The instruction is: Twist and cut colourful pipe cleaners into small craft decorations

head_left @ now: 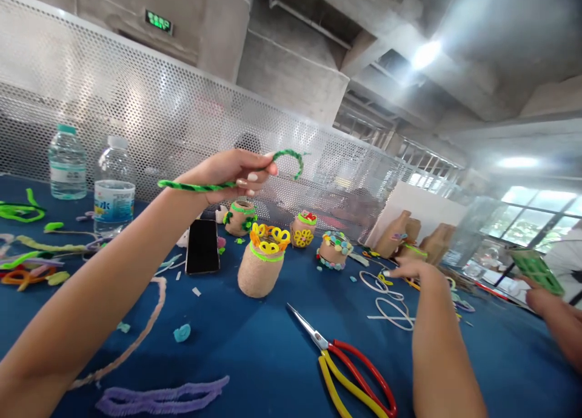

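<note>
My left hand is raised above the table, pinching a twisted green pipe cleaner. One end curls into a hook beyond the fingertips; the other runs back past the wrist. Lower right, my right hand reaches over the table with its fingers stretched out, near a small yellow pipe-cleaner piece and white cord loops. No object shows in it. A twine-wrapped jar with a yellow looped rim stands mid-table. Scissors with red and yellow handles lie in front, blades together.
Several decorated jars stand behind, one with a yellow flower. A phone, water bottles and loose pipe cleaners lie left; a purple strip is in front. Cardboard bottle shapes stand right. Another person's hand holds a green-cased phone.
</note>
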`<state>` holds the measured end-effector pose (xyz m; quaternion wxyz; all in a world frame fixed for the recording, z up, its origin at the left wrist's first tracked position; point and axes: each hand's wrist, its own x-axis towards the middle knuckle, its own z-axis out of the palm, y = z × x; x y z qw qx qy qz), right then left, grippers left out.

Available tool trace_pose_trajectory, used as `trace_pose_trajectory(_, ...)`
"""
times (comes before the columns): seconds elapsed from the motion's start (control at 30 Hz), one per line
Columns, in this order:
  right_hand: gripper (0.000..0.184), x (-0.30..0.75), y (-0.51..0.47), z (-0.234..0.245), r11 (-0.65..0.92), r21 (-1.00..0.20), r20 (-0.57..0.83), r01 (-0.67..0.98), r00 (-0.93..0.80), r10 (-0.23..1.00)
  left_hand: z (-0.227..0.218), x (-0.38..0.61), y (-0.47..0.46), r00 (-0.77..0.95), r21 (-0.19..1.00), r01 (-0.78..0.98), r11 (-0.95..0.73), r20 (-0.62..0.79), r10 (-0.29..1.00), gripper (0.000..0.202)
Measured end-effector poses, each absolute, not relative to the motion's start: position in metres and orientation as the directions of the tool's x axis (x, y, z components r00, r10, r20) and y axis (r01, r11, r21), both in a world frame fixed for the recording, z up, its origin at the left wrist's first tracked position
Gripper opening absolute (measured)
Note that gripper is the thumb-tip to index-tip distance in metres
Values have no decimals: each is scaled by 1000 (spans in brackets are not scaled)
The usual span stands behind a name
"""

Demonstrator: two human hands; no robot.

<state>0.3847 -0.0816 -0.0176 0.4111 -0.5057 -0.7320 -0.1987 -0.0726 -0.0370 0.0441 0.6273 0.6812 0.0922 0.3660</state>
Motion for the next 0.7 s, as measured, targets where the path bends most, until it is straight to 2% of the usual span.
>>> trace_pose_trajectory(0.07,39,357,-78,-2,342,-130,800,931,-105,591,42,-71,-38,744,915,-311,-258,403,533,38)
trace_pose_trajectory(0.13,33,307,-81,16,281,-144,836,949,-35,547,39,-70,-39,771,905,-275,-324,409,489,34)
trace_pose_trajectory(0.2,44,246,-96,30,406,-93,845,909,-144,516,38,-69,-42,798,899,-228,-374,392,457,31)
trace_pose_trajectory(0.27,51,192,-116,35,512,26,843,858,-294,450,38,-67,-47,824,894,-184,-409,367,432,31)
trace_pose_trajectory(0.33,41,157,-137,33,538,123,853,834,-366,372,39,-64,-52,845,884,-146,-445,345,408,32)
trace_pose_trajectory(0.4,24,144,-150,28,522,179,848,834,-400,347,40,-61,-58,855,870,-111,-480,330,401,32)
trace_pose_trajectory(0.53,11,148,-154,24,496,195,830,846,-412,376,40,-56,-65,857,866,-121,-486,337,388,33)
trace_pose_trajectory(0.63,6,151,-150,26,436,203,838,877,-386,386,39,-53,-69,865,875,-129,-466,329,380,34)
trace_pose_trajectory(0.7,11,151,-148,27,385,228,848,894,-377,374,38,-52,-70,865,876,-126,-465,326,380,33)
